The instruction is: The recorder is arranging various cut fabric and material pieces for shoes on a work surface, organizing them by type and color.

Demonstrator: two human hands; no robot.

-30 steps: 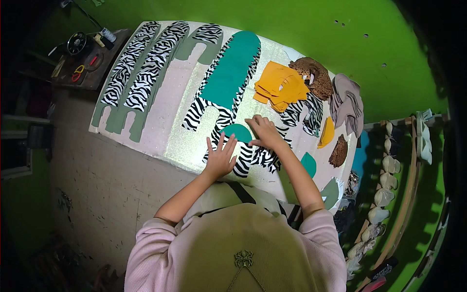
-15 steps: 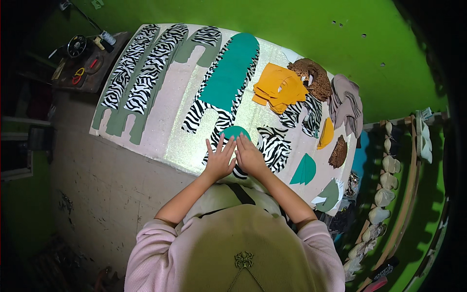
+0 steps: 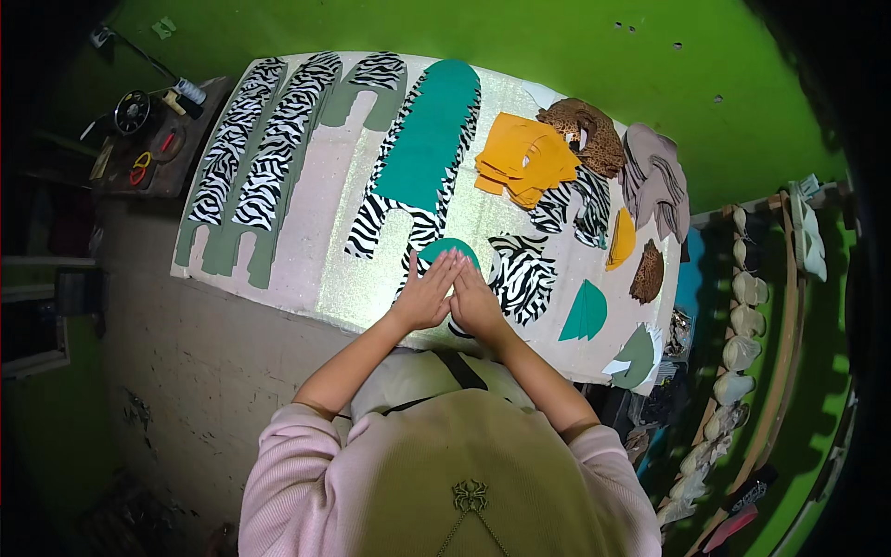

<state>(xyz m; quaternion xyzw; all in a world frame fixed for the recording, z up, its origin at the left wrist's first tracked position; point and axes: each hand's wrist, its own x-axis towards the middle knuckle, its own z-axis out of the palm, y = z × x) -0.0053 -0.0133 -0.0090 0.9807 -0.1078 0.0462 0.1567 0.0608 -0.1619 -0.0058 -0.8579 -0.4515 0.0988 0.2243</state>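
Pressed flat with fingers outstretched, gripping nothing, the left hand (image 3: 425, 297) and right hand (image 3: 475, 304) cover a green piece (image 3: 447, 249) mid-frame, which could be wrinkled or shifted by uneven pressure.

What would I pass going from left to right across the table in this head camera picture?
Zebra-print strips → long teal piece → the left hand and right hand pressed flat side by side → orange stack → teal fan-shaped piece → beige fabric heap.

Glittery, shiny sheet over the tabletop (image 3: 353, 278). Matt teal piece (image 3: 447, 249), felt-like. Zebra-print pieces (image 3: 522, 271), soft cloth look. Mustard stack (image 3: 524, 160) matt too. Rough concrete floor (image 3: 186, 362).
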